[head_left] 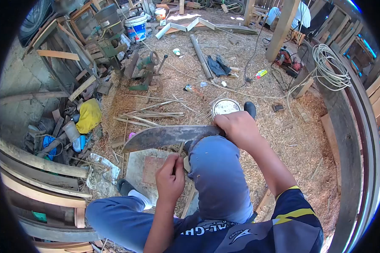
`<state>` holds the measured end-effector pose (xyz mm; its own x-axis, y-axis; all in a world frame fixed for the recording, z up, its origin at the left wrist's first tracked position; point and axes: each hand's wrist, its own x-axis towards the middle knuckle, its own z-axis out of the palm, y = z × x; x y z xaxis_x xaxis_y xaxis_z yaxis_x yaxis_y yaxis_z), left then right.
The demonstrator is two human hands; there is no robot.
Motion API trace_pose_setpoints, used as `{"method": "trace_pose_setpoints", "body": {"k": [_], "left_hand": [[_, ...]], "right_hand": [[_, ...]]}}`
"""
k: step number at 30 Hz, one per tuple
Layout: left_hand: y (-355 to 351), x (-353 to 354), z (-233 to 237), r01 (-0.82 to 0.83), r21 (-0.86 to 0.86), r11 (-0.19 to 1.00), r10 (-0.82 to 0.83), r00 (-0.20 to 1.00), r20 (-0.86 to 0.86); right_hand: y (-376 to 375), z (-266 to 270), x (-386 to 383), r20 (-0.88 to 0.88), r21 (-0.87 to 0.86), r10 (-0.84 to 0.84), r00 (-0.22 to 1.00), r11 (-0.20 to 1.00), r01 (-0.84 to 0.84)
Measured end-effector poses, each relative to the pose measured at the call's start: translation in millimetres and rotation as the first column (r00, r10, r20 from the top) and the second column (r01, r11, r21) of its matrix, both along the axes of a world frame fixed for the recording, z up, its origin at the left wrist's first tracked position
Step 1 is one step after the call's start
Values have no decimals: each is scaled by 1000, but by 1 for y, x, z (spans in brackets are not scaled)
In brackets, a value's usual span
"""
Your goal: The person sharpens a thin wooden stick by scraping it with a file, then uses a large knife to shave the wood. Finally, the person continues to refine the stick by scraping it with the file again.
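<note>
My right hand point(239, 128) is closed around the handle end of a machete point(166, 137), just above my raised knee. Its long dark blade points left, the curved tip out over the ground. Below the blade, the fingers of my left hand point(171, 175) are pinched on a thin wooden strip point(181, 149). The strip's upper end meets the blade's lower edge in this view. Under the blade lies a flat board point(136, 162) with a reddish patch. Several long thin strips point(154, 114) are strewn on the ground beyond the blade.
Wood shavings cover the ground. A round paint-spotted lid point(226, 107) sits ahead of my right hand. Farther off are a metal pipe point(201, 57), a green vise point(147, 63), and a white-and-blue bucket point(136, 29). Coiled cable point(331, 69) hangs at right; a person point(300, 17) is behind.
</note>
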<state>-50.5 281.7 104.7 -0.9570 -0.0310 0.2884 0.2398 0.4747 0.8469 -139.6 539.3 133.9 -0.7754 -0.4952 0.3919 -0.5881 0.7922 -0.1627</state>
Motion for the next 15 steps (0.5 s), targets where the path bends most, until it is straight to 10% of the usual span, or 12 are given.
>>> {"method": "trace_pose_setpoints", "body": {"k": [15], "left_hand": [[5, -15, 9, -71, -3, 997, 71, 997, -16]], "right_hand": [[-18, 8, 0, -6, 55, -1, 1000, 998, 2]]}}
